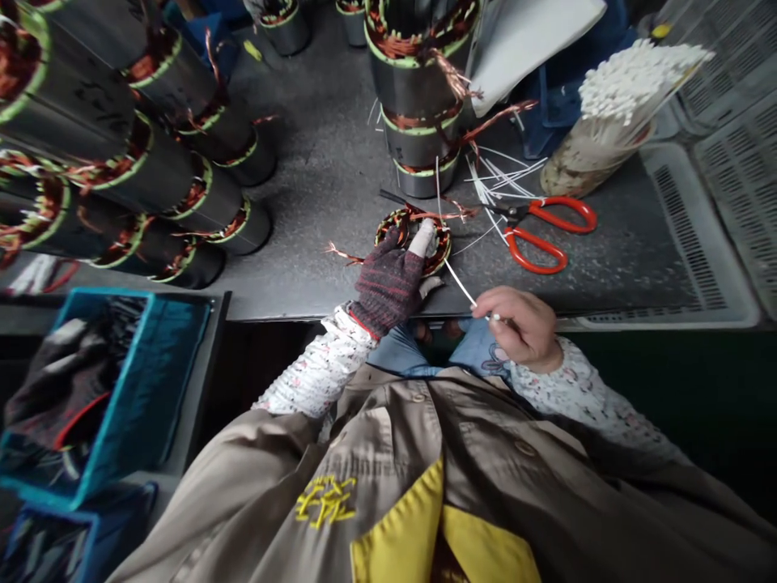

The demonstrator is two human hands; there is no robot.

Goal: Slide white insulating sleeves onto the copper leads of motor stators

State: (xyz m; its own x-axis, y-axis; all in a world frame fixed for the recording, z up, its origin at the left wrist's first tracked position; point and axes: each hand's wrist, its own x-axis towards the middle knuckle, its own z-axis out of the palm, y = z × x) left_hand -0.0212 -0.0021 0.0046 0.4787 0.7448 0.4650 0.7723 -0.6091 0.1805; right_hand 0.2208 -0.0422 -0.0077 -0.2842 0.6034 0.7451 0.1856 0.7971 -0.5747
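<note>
My left hand [392, 279], in a dark knit glove with a taped fingertip, rests closed on the top of a motor stator [440, 239] with copper windings that stands at the bench's front edge. My bare right hand [519, 324] pinches a thin white sleeve strip [458, 282] that runs up toward the stator's windings. Loose copper wire ends [343, 253] stick out to the left of the stator.
Red-handled scissors [543, 231] lie right of the stator among loose white strips. A tub of white strips [613, 113] leans at the back right. Stacked stators [418, 97] stand behind; several more lie at the left [151, 174]. A blue bin [151, 380] sits at lower left.
</note>
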